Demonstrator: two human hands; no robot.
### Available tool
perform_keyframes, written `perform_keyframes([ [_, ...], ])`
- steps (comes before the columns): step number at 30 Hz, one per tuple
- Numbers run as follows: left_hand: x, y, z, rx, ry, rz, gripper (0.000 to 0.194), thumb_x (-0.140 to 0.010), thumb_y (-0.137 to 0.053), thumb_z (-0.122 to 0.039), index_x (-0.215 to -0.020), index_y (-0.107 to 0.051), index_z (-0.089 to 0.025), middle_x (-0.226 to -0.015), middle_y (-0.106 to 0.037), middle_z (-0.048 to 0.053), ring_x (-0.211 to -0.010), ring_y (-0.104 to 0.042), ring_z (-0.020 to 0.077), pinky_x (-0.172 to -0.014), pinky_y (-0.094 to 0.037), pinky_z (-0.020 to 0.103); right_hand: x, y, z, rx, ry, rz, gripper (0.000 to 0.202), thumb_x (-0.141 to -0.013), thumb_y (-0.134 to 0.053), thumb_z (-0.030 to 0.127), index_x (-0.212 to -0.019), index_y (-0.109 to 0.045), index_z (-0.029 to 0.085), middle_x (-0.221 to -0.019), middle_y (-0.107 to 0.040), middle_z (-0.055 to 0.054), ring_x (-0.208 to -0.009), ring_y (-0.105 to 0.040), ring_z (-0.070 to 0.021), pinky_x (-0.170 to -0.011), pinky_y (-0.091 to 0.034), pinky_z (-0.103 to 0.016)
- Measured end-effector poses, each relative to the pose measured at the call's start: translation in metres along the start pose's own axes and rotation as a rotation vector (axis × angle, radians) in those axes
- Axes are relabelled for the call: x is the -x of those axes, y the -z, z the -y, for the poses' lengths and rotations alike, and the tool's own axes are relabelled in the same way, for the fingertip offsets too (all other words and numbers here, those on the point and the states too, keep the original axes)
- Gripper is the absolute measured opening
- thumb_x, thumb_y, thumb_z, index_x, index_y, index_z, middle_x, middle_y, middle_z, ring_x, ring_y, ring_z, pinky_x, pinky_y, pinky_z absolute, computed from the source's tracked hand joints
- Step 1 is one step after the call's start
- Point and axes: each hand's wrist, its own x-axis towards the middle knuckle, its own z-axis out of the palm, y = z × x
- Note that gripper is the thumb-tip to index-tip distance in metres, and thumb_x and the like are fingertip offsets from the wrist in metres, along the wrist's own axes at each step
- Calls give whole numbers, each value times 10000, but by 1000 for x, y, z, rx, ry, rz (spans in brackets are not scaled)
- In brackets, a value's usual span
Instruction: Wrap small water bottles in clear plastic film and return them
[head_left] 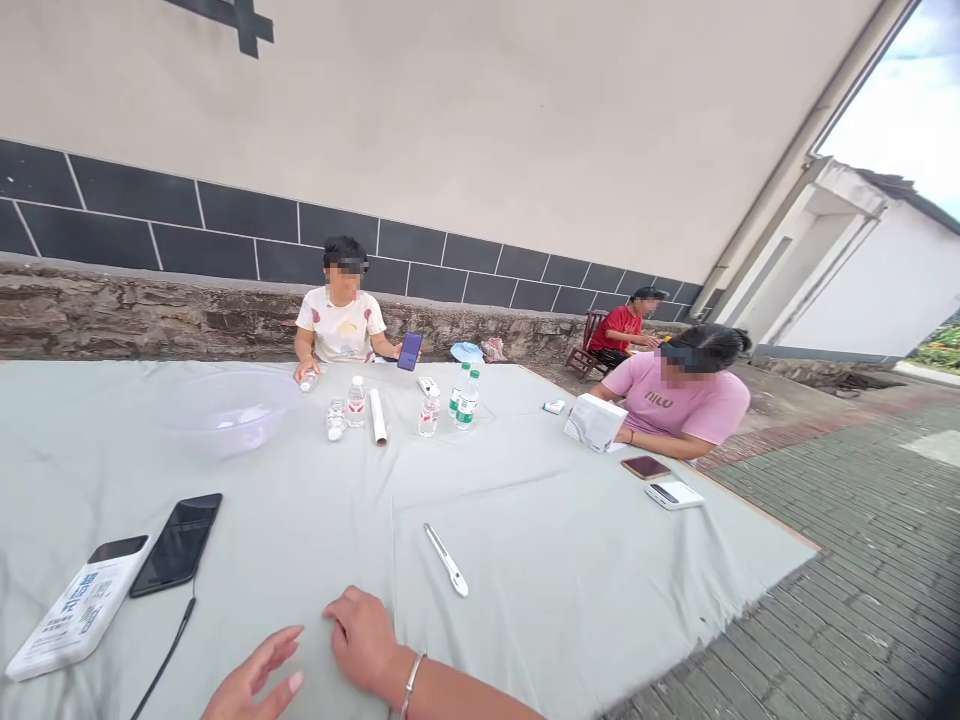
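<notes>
My left hand (pixel 255 682) is at the bottom edge, its thumb and fingers apart with nothing between them. Close beside it, my right hand (pixel 364 636) rests on the cloth with its fingers curled in; a metal bracelet (pixel 412 684) circles the wrist. No object shows in the curled fingers. A white utility knife (pixel 446 562) lies on the cloth ahead and to the right of my right hand. To the left of both hands lie a black phone (pixel 178 544) with a dark strap and a white power bank (pixel 79 612) with blue print.
A grey-green cloth (pixel 540 540) covers the table. Farther back stand a clear plastic basin (pixel 232 415), several water bottles (pixel 466 400) and a white roll (pixel 377 417). One person (pixel 343 330) holds a phone; another (pixel 682 390) handles a white box (pixel 595 423). A third person (pixel 626 335) sits beyond.
</notes>
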Motion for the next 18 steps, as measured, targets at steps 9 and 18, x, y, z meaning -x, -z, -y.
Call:
perform_keyframes([
  [9,-25,-25,-5,-714,24,-204,675,-815,-404,-492,-1377,-488,-130,-1499,-371,159,-1409,-280,324,-1130,-240,492,-1,-15,-7,102,9,-18,365,-762,-493,137,-1058,-691,221,-986,-647,-74,-880,-598,-210,-818,-464,-317],
  [18,-17,-43,0,-945,-19,-284,633,-871,-370,-480,-1439,-399,-201,-1547,-260,151,-1430,-211,342,-1123,-113,568,-1,-22,-11,127,-4,-14,321,-788,-516,219,-1064,-678,226,-1012,-643,-83,-916,-595,-233,-846,-469,-354],
])
